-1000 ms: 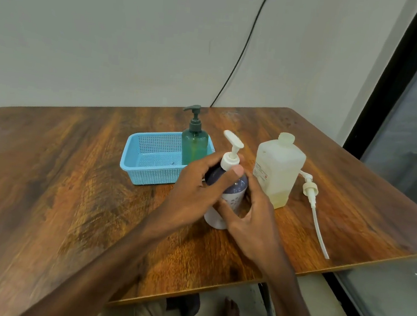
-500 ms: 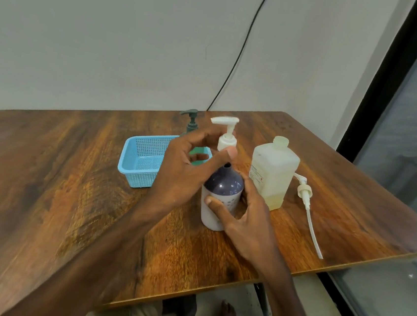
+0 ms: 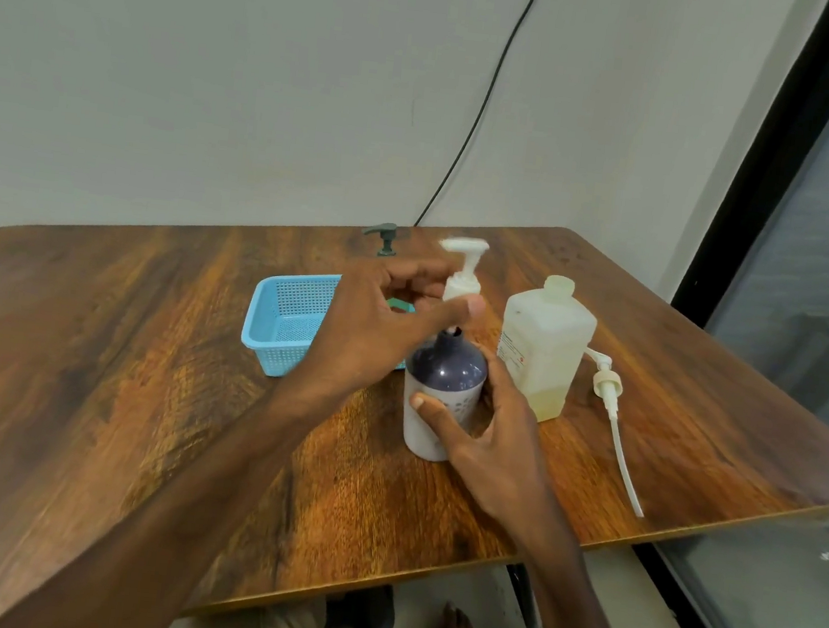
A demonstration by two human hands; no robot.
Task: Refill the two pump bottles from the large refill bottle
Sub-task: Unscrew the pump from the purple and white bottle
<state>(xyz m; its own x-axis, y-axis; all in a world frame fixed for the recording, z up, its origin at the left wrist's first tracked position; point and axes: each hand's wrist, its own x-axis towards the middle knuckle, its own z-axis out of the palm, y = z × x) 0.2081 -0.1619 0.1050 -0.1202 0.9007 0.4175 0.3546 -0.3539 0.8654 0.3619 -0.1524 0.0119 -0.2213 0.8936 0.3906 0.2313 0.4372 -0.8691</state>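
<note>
Meanwhile, at frame centre, the left hand (image 3: 375,330) is pinching the white pump head (image 3: 463,273) above the open purple bottle (image 3: 442,393), which the right hand (image 3: 497,435) is gripping upright; the large refill bottle (image 3: 544,348) is standing just right.

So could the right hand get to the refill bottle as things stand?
Probably yes, once it lets go: the right hand is busy holding the purple pump bottle, but the refill bottle stands just beyond it with nothing between.
</note>
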